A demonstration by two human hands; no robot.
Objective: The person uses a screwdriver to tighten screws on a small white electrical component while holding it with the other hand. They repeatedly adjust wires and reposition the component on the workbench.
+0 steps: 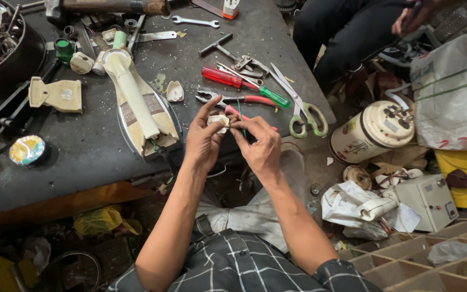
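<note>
Subject wears a dark shirt with a thin pale windowpane check, seen at the lower centre of the frame. Sleeves are short or rolled, ending at about the elbow; both forearms are bare. Light grey trousers, creased, show between the forearms at centre. Left hand (204, 141) and right hand (259, 147) are ungloved. No rings, watch or wristbands visible on either hand.

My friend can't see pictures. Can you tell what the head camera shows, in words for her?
Two bare hands, left hand and right hand, hold a small cream plastic part with thin wires over a dark workbench. Pliers, screwdrivers and scissors lie just beyond them.
</note>
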